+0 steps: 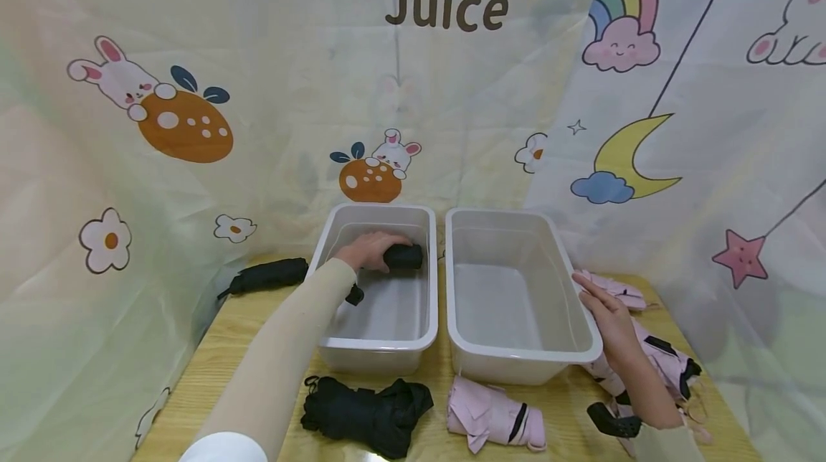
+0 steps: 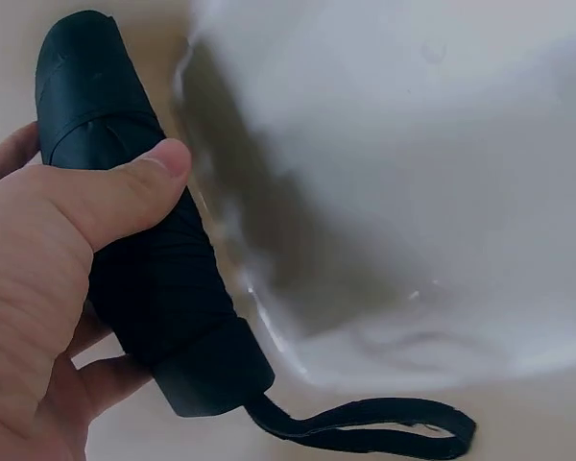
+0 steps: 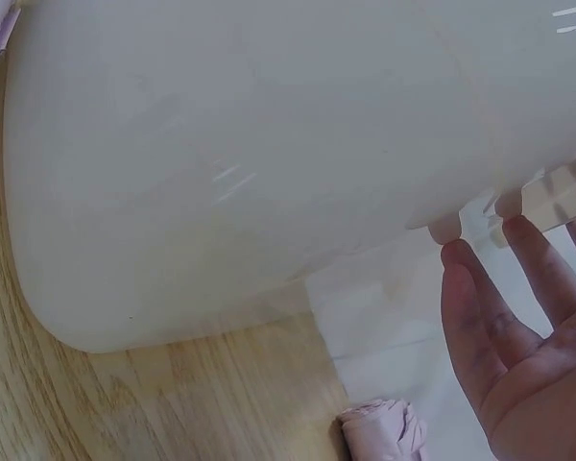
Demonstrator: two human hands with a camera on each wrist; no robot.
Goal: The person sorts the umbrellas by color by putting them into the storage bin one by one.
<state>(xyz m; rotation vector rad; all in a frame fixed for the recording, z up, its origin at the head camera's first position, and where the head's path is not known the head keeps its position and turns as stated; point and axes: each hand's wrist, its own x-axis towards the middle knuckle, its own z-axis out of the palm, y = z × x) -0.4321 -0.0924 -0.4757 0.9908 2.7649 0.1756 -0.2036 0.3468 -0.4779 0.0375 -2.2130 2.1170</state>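
Note:
My left hand (image 1: 373, 250) reaches into the left grey-white bin (image 1: 371, 360) and grips a folded black umbrella (image 1: 403, 257). In the left wrist view, the thumb lies across the rolled umbrella (image 2: 173, 279) and the other fingers are largely behind it. A wrist strap (image 2: 365, 440) loops from its end. My right hand (image 1: 613, 326) is at the outer right side of the right bin (image 1: 510, 369). The right wrist view shows its fairly straight fingertips (image 3: 453, 252) touching the bin's outer wall (image 3: 221, 192).
Another black folded umbrella (image 1: 267, 275) lies left of the bins, and one more black umbrella (image 1: 368, 415) lies in front. A pink folded umbrella (image 1: 493, 415) sits before the right bin. Several pink umbrellas (image 1: 661, 354) lie at the right. A printed curtain (image 1: 290, 89) hangs behind the wooden table (image 1: 193, 390).

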